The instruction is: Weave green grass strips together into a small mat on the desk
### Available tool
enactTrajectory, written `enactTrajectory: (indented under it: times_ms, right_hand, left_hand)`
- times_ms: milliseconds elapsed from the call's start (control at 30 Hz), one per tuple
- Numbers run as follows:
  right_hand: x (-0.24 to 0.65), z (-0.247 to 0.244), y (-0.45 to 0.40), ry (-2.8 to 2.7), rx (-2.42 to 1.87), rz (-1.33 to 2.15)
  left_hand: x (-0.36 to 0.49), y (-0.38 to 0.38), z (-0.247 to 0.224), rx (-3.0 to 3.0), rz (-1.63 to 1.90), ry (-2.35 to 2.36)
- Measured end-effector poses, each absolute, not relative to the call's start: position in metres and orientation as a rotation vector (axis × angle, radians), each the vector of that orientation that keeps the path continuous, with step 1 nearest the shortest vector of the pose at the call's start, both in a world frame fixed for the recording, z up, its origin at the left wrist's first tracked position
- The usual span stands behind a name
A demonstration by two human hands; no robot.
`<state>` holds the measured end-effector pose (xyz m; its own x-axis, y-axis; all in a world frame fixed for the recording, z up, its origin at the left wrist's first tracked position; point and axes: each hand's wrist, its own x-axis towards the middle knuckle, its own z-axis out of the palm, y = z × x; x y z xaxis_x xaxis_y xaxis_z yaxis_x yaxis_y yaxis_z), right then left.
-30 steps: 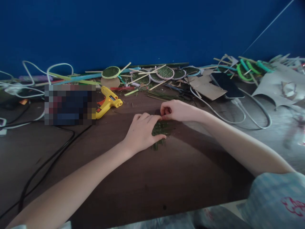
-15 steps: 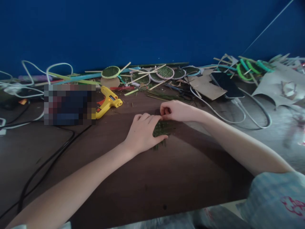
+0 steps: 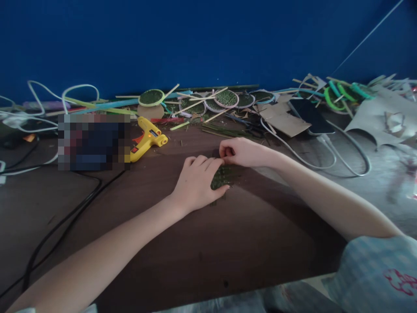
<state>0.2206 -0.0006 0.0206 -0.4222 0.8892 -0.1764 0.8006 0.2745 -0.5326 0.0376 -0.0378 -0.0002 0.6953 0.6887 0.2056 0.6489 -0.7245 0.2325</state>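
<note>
A small woven piece of dark green strips [image 3: 222,177] lies on the brown table [image 3: 182,265], partly covered by my left hand [image 3: 197,182]. That hand rests palm down over it, thumb spread away from the other fingers. My right hand [image 3: 239,152] is at the far edge of the woven piece, its fingers curled into a pinch beside my left fingertips. What the pinch holds is too small and hidden to make out.
A yellow glue gun [image 3: 148,139] lies left of my hands, beside a blurred-out dark object [image 3: 97,145]. Round woven fans [image 3: 225,99], sticks and cardboard [image 3: 285,117] line the blue wall. A phone [image 3: 311,116] with a white cable lies right; black cables run left.
</note>
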Motion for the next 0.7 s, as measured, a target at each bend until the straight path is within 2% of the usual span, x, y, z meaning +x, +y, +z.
enactTrajectory:
  times_ms: [700]
  right_hand:
    - [0.227, 0.024, -0.004, -2.407, -1.531, 0.936]
  left_hand:
    - [0.035, -0.038, -0.002, 2.823, 0.434, 1.092]
